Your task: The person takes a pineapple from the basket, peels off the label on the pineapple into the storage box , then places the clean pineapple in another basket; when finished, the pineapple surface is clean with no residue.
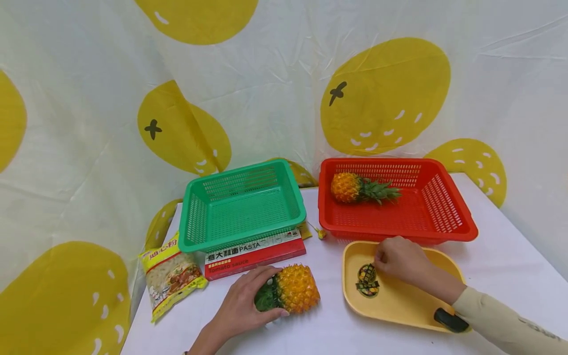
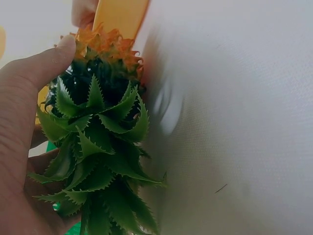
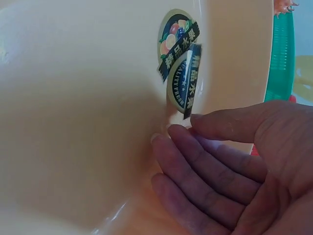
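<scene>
My left hand (image 1: pixel 246 301) grips a pineapple (image 1: pixel 297 288) around its leafy base, near the front middle of the table. In the left wrist view its spiky green crown (image 2: pixel 98 161) lies along my palm, and my thumb presses the fruit's side. My right hand (image 1: pixel 401 259) is over a shallow yellow tray (image 1: pixel 412 305). In the right wrist view, thumb and forefinger pinch at the lower tip of a dark oval fruit sticker (image 3: pixel 183 83). A second fruit sticker (image 3: pixel 175 36) overlaps it on the tray.
A green basket (image 1: pixel 248 212) stands at the back left, partly over a red pasta box (image 1: pixel 257 259). Beside them lies a yellow pasta bag (image 1: pixel 170 281). Another pineapple (image 1: pixel 348 187) lies in the red basket (image 1: pixel 399 234). A black object (image 1: pixel 450 320) is at the tray's near right corner.
</scene>
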`<state>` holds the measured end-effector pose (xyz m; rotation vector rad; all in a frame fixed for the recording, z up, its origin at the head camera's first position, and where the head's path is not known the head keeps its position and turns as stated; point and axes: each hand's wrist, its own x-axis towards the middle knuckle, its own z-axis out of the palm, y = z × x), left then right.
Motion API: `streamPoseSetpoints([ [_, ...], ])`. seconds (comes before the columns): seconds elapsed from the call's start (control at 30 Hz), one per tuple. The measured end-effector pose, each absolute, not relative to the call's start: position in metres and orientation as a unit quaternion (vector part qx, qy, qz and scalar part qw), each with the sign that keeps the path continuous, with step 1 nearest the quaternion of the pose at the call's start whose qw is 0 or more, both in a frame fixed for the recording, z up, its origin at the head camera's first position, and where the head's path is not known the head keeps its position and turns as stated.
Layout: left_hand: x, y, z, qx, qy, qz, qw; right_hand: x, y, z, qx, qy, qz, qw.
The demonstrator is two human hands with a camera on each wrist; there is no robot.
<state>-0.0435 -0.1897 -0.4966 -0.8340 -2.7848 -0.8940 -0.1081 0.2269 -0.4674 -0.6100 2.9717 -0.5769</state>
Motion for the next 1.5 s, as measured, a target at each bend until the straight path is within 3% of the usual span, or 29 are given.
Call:
streamPoseSetpoints([
  [0.47, -0.045, -0.190, -0.496, -0.271, -0.914, -0.301, 0.034, -0.111, 0.215, -0.450, -0.228, 0.937, -0.262, 0.040],
  [0.83, -0.045, -0.188, -0.494, -0.253, -0.918, -0.304, 0.008, -0.111, 0.168, -0.418, -0.278, 0.912, -0.302, 0.026],
  [1.1, -0.046, -0.189, -0.496, -0.252, -0.918, -0.308, 0.005, -0.109, 0.132, -0.426, -0.326, 0.891, -0.315, 0.022],
  [1.5, -0.045, -0.191, -0.497, -0.250, -0.918, -0.308, -0.010, -0.098, 0.088, -0.439, -0.404, 0.879, -0.240, 0.085],
])
